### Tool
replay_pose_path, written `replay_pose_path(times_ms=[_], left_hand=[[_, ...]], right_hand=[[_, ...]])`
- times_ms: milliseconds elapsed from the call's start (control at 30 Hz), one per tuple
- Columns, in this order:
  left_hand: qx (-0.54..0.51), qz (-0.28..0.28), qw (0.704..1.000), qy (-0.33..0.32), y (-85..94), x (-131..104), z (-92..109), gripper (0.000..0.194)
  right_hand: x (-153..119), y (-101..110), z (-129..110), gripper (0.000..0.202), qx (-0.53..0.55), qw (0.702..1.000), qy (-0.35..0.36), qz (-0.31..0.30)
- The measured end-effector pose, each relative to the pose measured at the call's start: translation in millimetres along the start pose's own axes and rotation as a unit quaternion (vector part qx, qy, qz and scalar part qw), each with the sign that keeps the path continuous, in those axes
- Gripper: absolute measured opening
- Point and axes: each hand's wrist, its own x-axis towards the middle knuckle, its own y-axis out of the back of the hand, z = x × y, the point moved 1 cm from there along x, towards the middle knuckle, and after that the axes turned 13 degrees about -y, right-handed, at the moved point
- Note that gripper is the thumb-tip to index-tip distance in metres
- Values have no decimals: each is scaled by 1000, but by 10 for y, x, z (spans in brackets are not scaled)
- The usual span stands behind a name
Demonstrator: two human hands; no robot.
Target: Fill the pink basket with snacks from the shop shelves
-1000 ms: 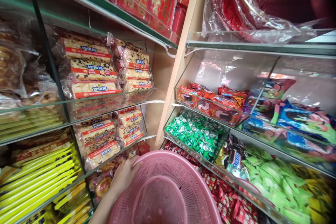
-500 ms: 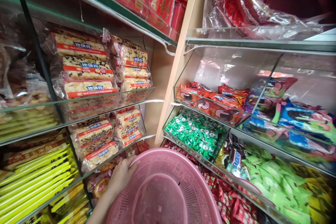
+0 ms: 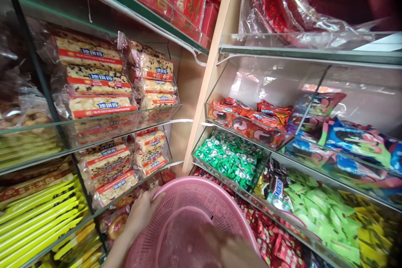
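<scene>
A pink plastic basket (image 3: 232, 205) with mesh sides fills the bottom middle of the view. My left hand (image 3: 146, 211) grips its rim at the left, thumb over the edge. Over the basket's lower right part is my right hand (image 3: 226, 245), smeared by motion, so its fingers and anything in them cannot be made out. Just beyond the basket lie green-wrapped candies (image 3: 229, 157) in a clear bin, with red-wrapped candies (image 3: 276, 236) below them to the right.
Packaged snack bars (image 3: 100, 77) are stacked on glass shelves at the left, above yellow packets (image 3: 40, 213). At the right are red packets (image 3: 248, 121), blue packets (image 3: 358, 140) and light green packets (image 3: 323, 209). A wooden post (image 3: 207, 79) divides the shelves.
My right hand has come into view over the basket from below. The view has shifted slightly, and my left hand still holds the rim.
</scene>
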Motion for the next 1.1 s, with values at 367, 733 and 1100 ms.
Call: replay_pose_path(times_ms=[367,733,1100], left_hand=[[-14,13,1000,13,-16,17,-35,30],[-18,6,1000,6,-17,28,-32,29],[-10,16,1000,-6,-26,22,-45,30]], right_hand=[[444,1668,278,94,-268,931,-238,77],[712,1388,413,117,-292,935,-184,77],[880,1430,330,83,-327,937,-97,73]])
